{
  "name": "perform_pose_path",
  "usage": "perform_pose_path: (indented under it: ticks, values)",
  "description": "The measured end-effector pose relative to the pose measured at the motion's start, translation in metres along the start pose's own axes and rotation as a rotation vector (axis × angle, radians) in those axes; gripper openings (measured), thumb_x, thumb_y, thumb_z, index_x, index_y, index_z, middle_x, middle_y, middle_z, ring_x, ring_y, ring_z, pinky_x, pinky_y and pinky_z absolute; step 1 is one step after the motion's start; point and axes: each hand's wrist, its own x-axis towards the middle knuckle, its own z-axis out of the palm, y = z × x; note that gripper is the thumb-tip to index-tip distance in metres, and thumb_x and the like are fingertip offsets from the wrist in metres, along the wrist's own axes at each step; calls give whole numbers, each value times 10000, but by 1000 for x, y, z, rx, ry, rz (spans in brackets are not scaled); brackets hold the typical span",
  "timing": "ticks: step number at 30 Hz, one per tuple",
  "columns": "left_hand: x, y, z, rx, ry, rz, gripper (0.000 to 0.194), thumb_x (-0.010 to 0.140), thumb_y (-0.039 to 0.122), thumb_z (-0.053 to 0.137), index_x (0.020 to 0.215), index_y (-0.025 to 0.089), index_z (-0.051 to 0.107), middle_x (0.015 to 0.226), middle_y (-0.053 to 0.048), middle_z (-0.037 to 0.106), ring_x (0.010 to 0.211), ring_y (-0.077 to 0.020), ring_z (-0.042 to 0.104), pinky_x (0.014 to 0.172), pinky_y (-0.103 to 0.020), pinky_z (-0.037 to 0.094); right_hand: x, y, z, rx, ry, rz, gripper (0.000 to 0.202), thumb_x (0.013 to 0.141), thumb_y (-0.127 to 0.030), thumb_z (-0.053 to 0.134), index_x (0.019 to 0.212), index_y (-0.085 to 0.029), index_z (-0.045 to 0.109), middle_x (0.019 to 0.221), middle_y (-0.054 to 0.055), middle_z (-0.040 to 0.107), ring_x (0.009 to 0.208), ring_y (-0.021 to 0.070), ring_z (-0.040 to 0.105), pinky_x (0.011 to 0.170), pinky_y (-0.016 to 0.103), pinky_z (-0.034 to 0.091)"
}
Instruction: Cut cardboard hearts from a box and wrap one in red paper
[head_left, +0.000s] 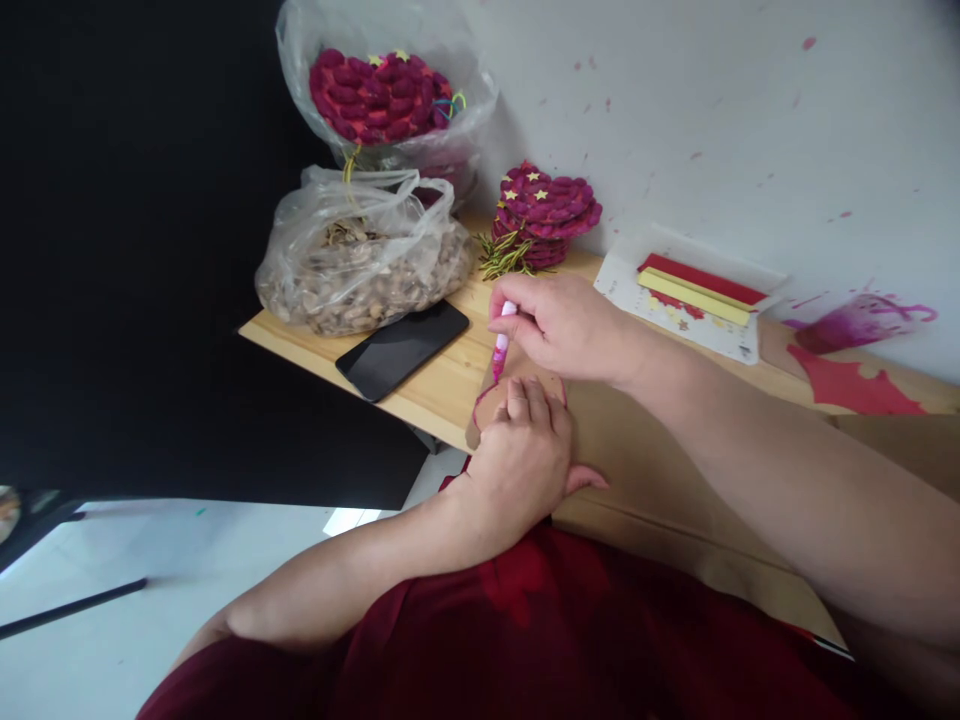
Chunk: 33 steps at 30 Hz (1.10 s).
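Between the thumb and fingers of my right hand is a white and pink marker, its tip down on the brown cardboard. A curved pink line runs from the tip around a rounded cardboard shape. My left hand lies over that shape with its fingers laid flat and the thumb stuck out to the side. It covers most of the shape, so the full outline is hidden. A black phone rests on the wooden table to the left of both hands.
A plastic bag of peanut shells stands behind the phone. Further back are a bag with a magenta heart-shaped piece and a stack of similar pieces. Red and yellow strips lie on white paper at right, near red scraps.
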Motion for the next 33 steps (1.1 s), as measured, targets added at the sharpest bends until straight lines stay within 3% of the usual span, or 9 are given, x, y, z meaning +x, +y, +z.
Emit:
perform_pose_path:
  ticks: [9, 19, 25, 33]
  values:
    - [3, -3, -3, -15, -46, 16, 1024, 829, 858, 379, 1358, 6, 583, 1293, -314, 627, 1205, -431, 614, 642, -382, 592, 17, 6, 0, -22, 14, 9, 59, 943, -191, 612, 910, -184, 660, 754, -3, 636, 688, 156, 535, 686, 284, 329]
    - [5, -6, -5, -4, -97, 23, 979, 906, 798, 312, 1431, 3, 539, 1359, -295, 602, 1223, -420, 594, 683, -384, 579, 20, 17, 3, 3, 78, 28, 63, 948, -202, 602, 924, -186, 658, 793, 6, 658, 720, 164, 553, 720, 288, 357]
    - [7, -9, -6, -29, -104, 44, 910, 922, 751, 391, 1423, 8, 553, 1414, -306, 571, 1303, -425, 551, 863, -426, 575, 9, 23, -3, 73, 212, 84, 85, 956, -242, 587, 907, -185, 627, 804, 21, 665, 705, 167, 544, 703, 303, 367]
    - [8, -11, -3, -64, -47, 32, 868, 908, 739, 466, 1395, 28, 569, 1399, -305, 580, 1288, -411, 561, 895, -443, 563, 3, 28, 3, 132, 233, 116, 104, 948, -274, 572, 894, -194, 610, 758, 13, 654, 693, 174, 542, 680, 300, 356]
